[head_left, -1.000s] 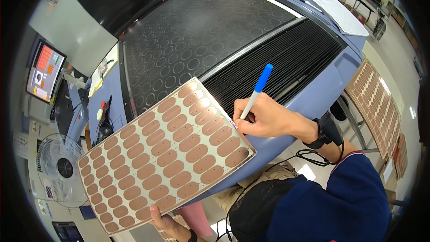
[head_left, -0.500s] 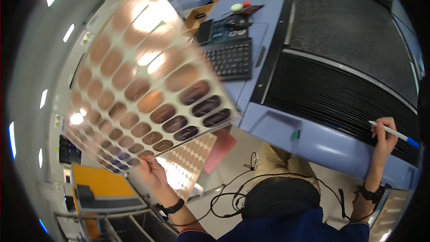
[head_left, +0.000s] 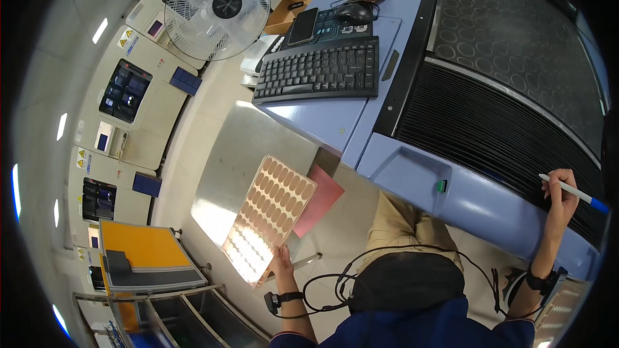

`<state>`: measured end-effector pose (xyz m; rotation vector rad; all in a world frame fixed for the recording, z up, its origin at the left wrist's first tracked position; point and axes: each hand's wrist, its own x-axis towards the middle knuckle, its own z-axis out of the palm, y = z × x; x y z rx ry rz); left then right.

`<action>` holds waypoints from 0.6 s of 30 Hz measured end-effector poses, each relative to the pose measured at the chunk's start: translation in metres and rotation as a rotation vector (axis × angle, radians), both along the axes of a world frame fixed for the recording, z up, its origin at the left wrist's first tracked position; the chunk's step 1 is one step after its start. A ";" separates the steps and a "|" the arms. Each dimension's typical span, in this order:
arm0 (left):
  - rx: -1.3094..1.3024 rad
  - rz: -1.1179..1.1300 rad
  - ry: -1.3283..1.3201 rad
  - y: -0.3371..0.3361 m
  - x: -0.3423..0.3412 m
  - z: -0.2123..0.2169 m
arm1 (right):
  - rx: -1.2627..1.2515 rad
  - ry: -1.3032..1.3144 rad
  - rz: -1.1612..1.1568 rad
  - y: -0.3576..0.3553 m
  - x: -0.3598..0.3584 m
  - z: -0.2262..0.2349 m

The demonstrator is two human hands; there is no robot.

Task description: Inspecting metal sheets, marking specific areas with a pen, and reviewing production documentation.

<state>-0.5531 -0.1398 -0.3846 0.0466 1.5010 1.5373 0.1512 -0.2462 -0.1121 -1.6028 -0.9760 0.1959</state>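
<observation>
Left hand (head_left: 281, 261): at the panel (head_left: 274, 200), left of the machine (head_left: 477, 203); can't tell its grip
Right hand (head_left: 562, 198): fingers curled round pen (head_left: 582, 196) over the machine; dipping could ink it

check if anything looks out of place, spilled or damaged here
Only a small thing: the pink sheet sits askew, jutting out from behind the copper-patterned panel by the metal table, so it looks poorly lined up. No spill or obvious damage shows, though glare hides part of the panel.

Yellow warning triangles (head_left: 124, 40) on machines (head_left: 147, 145)
</observation>
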 end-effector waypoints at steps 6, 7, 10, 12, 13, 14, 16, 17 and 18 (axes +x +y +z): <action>-0.485 -0.332 0.362 0.007 0.031 0.028 | -0.022 0.008 -0.030 -0.003 -0.002 0.002; -0.478 -0.335 0.368 0.014 0.039 0.031 | -0.016 0.011 -0.034 0.001 -0.004 0.003; 0.074 -0.742 1.540 0.041 0.085 0.054 | -0.025 0.035 -0.009 0.001 -0.007 0.011; 0.271 -0.888 2.015 0.070 0.099 0.058 | 0.017 0.035 -0.029 -0.004 -0.003 0.008; 0.286 -0.890 2.015 0.074 0.098 0.052 | 0.052 0.039 -0.052 -0.006 -0.001 0.005; 0.216 -0.917 1.990 0.073 0.094 0.046 | 0.060 0.038 -0.057 -0.010 -0.001 0.005; 0.123 -0.911 1.920 0.070 0.084 0.038 | 0.058 -0.005 -0.125 -0.031 -0.007 0.004; 0.134 -0.927 1.920 0.069 0.082 0.037 | 0.036 -0.082 -0.131 -0.059 0.003 0.001; 0.131 -0.879 1.896 0.077 0.084 0.038 | 0.068 -0.058 -0.191 -0.086 0.014 -0.003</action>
